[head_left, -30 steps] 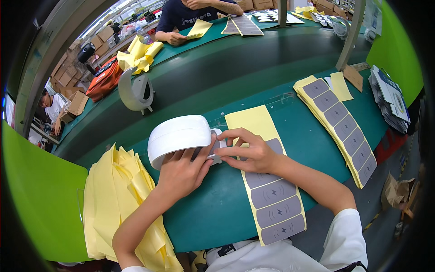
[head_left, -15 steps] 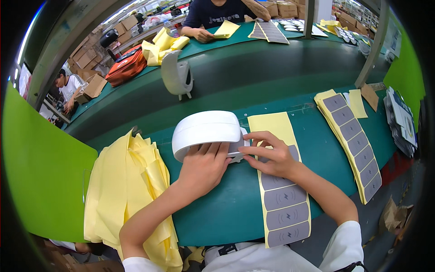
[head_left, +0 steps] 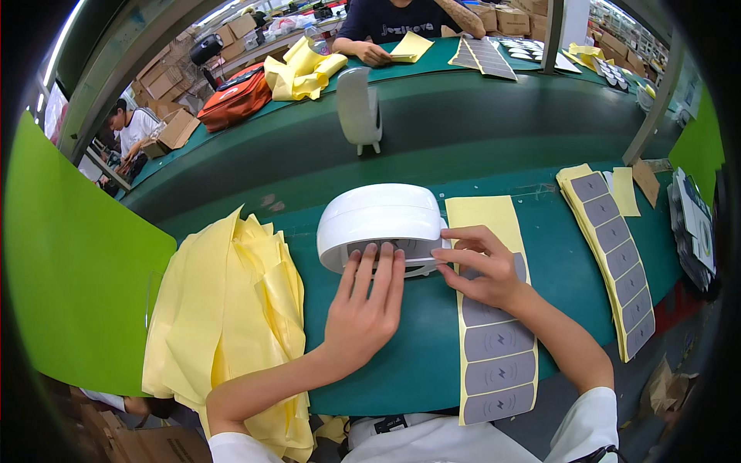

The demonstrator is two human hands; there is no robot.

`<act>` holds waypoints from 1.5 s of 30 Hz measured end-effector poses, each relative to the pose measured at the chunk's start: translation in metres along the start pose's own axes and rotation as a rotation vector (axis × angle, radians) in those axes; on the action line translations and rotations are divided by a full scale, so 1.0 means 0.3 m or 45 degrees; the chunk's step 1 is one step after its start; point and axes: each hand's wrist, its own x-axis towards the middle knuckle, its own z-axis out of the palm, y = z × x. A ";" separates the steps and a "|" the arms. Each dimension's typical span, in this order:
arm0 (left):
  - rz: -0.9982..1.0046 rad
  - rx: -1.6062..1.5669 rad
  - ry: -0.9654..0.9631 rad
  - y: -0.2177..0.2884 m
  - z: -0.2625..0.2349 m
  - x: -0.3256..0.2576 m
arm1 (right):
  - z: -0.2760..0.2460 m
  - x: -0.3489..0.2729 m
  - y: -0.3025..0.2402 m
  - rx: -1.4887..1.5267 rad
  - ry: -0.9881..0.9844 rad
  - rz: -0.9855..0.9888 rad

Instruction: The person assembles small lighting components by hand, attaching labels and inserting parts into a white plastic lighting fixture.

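Observation:
A glossy white rounded plastic housing (head_left: 382, 210) rests on the green tabletop in front of me, its hollow side facing me. My left hand (head_left: 363, 312) is open, its fingers stretched out flat with the tips at the lower part of that hollow. On the housing's right edge, my right hand (head_left: 485, 266) has its thumb and fingers closed on the rim. Under the right hand and wrist lies a yellow backing sheet (head_left: 482, 212) bearing a column of grey stickers (head_left: 500, 339); the hand covers some of them.
Crumpled yellow backing paper (head_left: 224, 309) piles up at left beside a lime-green panel (head_left: 77, 270). A stack of grey sticker sheets (head_left: 617, 247) lies at right. Beyond runs a dark green conveyor belt (head_left: 478, 119) carrying another white housing (head_left: 356, 108). A co-worker (head_left: 401, 23) sits across it.
My left hand has drawn back out of the housing's hollow, its fingers straightening. The right hand keeps its place on the rim. The housing on the belt has moved right. The whole view has shifted slightly.

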 end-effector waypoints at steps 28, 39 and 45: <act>0.005 0.138 0.034 -0.039 0.076 0.038 | -0.007 -0.002 -0.007 -0.058 -0.059 -0.032; -0.111 -0.225 -0.020 -0.090 0.069 0.082 | -0.002 0.009 -0.031 -0.012 -0.091 0.024; -0.033 -0.372 -0.143 -0.143 0.078 0.100 | 0.000 0.010 -0.032 0.017 -0.107 0.055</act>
